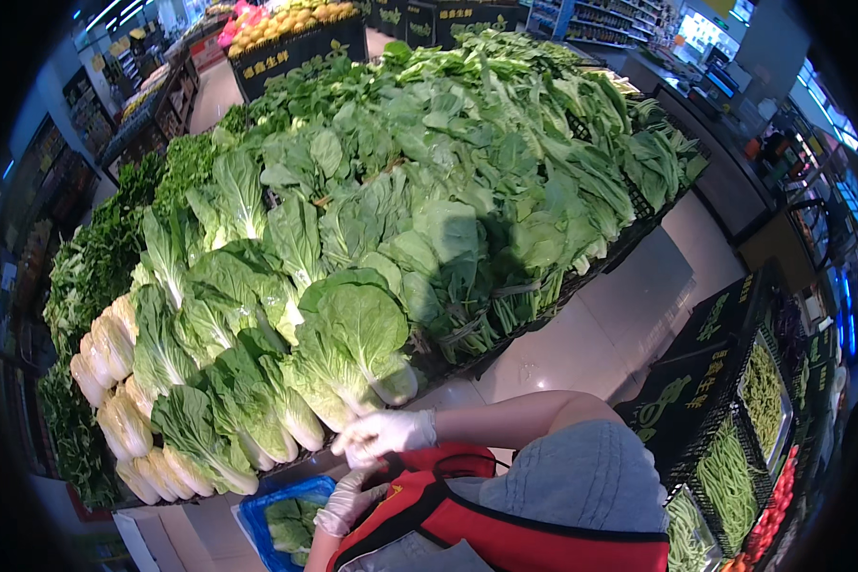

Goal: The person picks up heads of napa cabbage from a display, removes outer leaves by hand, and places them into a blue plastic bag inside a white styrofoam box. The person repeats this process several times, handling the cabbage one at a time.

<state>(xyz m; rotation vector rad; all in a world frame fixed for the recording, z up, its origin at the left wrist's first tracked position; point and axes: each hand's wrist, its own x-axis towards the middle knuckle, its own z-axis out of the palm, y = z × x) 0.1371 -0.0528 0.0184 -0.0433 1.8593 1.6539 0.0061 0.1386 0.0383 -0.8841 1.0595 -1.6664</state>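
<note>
My right hand point(390, 435), in a thin whitish glove, is close in front of my chest at the front edge of the vegetable stand, just below the white stem of a leafy green cabbage point(357, 336). Below it and to its left is my left hand point(350, 500), gloved too, against the red apron point(429, 508). The two hands almost meet; whether something small is between their fingers cannot be told. Beside my left hand, a blue crate point(257, 500) on the floor holds leafy greens point(292, 529).
Bundled leafy greens point(457, 236) cover the stand, with wrapped napa cabbages point(125, 429) at its left. A display of green beans point(729, 479) and red produce point(776, 508) stands at the right. Tiled floor point(579, 343) runs between. Oranges point(286, 28) lie at the back.
</note>
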